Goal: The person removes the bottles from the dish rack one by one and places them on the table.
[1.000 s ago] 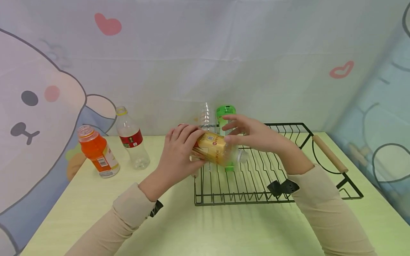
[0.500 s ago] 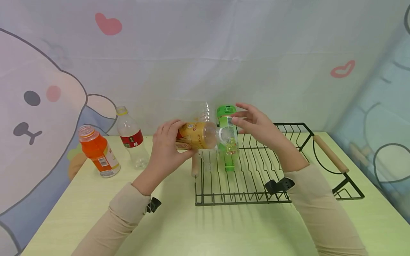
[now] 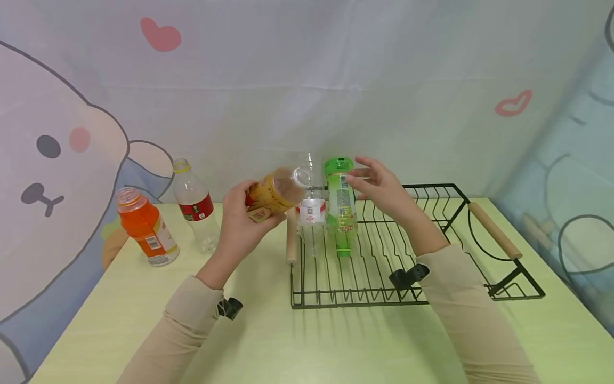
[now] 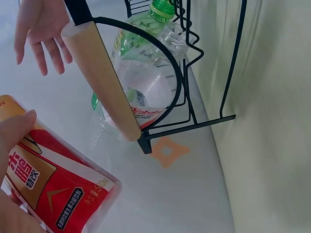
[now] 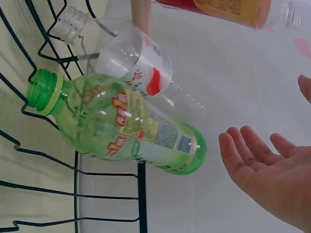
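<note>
Near the centre of the head view, left of the rack, the left hand (image 3: 242,213) grips the yellow-and-red bottle (image 3: 273,196). Its thumb lies along the lower side. The bottle is raised and tilted, its clear neck directed toward the upper right of the frame. The left wrist view shows the red end of the label at lower left.

Right of centre, the right hand (image 3: 386,189) holds nothing; its fingers are parted and slightly bent. The fingertips overlap the green bottle (image 3: 343,197) in the head view, but the right wrist view shows a gap between them.

The green bottle sits in the black wire rack (image 3: 355,305), wide end toward the top of the frame and narrow end toward the bottom. Just to its left, the clear bottle (image 3: 312,212) with a white-and-red label sits with the same orientation.

Wooden handles are fitted at both ends of the rack: left handle (image 3: 291,240) and right handle (image 3: 494,230).

At the left of the frame, the red-labelled bottle (image 3: 196,208) and, farther left, the orange bottle (image 3: 147,229) stand upright on the pale table (image 3: 259,341). A printed backdrop (image 3: 336,58) fills the upper frame.
</note>
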`<control>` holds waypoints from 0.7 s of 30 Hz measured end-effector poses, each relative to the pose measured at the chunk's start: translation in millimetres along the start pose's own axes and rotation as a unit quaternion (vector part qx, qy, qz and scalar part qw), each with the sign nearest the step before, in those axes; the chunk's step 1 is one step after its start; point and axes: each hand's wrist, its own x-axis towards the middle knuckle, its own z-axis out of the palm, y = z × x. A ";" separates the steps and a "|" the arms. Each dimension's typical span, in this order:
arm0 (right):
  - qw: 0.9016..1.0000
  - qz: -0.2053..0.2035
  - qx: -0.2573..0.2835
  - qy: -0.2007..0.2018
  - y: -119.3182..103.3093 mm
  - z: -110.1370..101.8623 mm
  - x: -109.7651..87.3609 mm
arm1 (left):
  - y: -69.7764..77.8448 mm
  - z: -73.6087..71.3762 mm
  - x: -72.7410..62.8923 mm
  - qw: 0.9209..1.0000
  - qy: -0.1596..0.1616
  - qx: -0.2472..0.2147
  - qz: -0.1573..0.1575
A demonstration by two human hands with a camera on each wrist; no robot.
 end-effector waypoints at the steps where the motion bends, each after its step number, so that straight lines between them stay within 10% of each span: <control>1: 1.000 0.004 -0.003 0.001 2.4 0.0 1.7 | -1.0 -0.4 -0.1 1.000 0.001 -0.008 -0.009; 21: 0.996 0.088 -0.016 0.012 44.5 1.9 25.2 | -41.4 4.8 6.4 0.993 0.018 -0.063 -0.097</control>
